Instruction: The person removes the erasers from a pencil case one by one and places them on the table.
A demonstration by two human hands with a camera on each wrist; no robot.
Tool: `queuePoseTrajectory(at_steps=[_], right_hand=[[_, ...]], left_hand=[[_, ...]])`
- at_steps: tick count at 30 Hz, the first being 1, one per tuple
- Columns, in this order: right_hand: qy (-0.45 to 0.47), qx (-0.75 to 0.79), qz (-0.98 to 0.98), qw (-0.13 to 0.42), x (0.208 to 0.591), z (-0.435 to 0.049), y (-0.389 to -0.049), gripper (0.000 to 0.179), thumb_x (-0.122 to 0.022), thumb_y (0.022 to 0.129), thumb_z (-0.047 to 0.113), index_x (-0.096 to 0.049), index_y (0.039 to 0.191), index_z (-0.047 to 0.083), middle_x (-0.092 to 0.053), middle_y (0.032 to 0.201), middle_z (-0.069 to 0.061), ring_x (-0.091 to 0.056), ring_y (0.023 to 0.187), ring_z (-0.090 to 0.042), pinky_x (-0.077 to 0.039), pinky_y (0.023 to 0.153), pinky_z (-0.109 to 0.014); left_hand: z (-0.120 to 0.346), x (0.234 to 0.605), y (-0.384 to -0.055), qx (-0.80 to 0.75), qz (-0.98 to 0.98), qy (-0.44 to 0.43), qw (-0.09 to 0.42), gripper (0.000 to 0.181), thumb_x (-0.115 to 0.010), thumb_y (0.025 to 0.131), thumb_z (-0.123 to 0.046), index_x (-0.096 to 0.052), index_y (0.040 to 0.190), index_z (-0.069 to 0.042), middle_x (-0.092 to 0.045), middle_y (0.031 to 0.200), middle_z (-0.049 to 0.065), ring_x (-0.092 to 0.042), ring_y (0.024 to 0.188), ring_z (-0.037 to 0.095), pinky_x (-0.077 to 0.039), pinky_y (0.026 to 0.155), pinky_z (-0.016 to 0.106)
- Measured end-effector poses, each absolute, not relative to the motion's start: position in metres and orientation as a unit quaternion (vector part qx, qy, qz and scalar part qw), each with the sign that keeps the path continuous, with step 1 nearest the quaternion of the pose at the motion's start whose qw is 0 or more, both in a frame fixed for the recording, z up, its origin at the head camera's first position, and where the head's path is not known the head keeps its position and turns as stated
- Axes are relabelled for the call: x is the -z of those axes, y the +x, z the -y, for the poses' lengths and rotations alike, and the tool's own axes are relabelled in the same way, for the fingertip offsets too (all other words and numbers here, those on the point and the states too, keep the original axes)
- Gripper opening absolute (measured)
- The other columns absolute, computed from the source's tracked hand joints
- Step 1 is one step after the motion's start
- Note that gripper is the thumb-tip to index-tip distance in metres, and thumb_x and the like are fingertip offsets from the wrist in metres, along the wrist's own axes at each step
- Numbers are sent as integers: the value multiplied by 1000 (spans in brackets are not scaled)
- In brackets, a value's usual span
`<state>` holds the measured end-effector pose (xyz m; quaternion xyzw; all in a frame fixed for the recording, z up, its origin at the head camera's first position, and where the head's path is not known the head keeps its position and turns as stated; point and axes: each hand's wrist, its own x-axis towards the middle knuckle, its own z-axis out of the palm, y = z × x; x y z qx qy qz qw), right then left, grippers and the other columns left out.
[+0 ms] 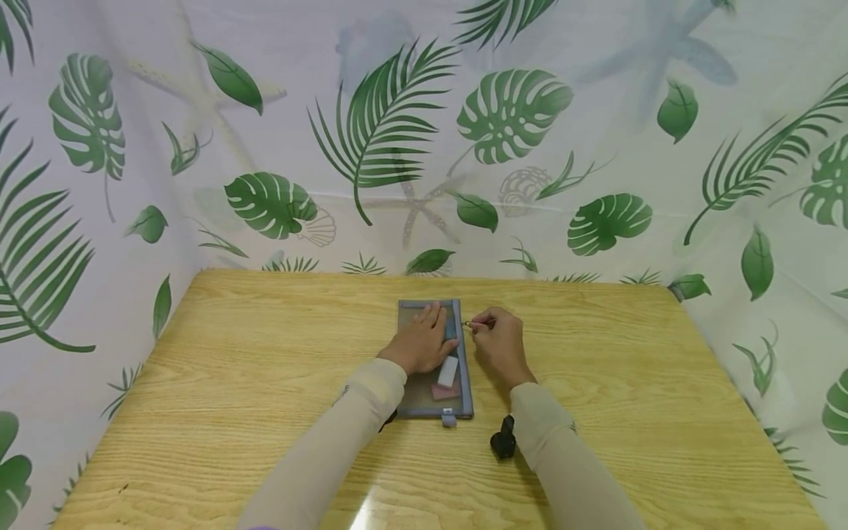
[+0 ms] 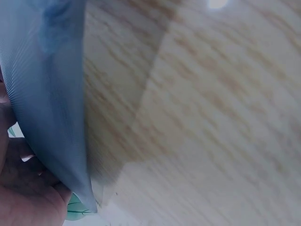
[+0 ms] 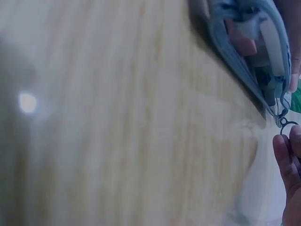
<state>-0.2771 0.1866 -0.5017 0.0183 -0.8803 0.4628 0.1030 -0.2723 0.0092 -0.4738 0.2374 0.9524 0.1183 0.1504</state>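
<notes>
A mesh zipper pouch (image 1: 416, 401) with a grey-blue border lies flat on the table. My left hand (image 1: 419, 344) rests on top of it, fingers extended toward its far end. Through the mesh a white block (image 1: 447, 372) and a pink piece (image 1: 445, 393) show near the right side. At the pouch's right edge, my right hand (image 1: 501, 346) pinches the ring-shaped zipper pull (image 3: 284, 123) between thumb and finger. The right wrist view shows the pouch mouth gaping, with the pink and white things inside. What lies under my left palm is hidden.
The wooden table (image 1: 265, 331) extends around the pouch on all sides. A fabric tab (image 1: 449, 421) sticks out from the pouch's near end. A leaf-printed cloth (image 1: 411, 147) hangs behind the table and along both sides. A black device (image 1: 503, 440) sits by my right wrist.
</notes>
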Motion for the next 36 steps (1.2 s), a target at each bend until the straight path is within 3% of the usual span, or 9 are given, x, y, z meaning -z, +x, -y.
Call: queuePoseTrajectory(at_steps=[11,36], right_hand=[[18,-456,885,96,499,-186,-284,13,-63,90,-8,-71,85,0,-74,84,-12,-71,73,-22,-58,61,-33],[3,-432,890,146,500,-182,-292,9,-69,88,-6,-73,81,-3,-73,81,-15,-70,71,-27,-56,62,-37]], left_hand=[[-8,473,-273,-111,-954,235,149,70,-32,111,-45,-14,162,0,-9,168,16,-9,155,28,-13,124,37],[-8,475,-273,-112,-953,242,146,69,-32,111,-44,-15,161,0,-11,168,18,-12,155,29,-13,124,37]])
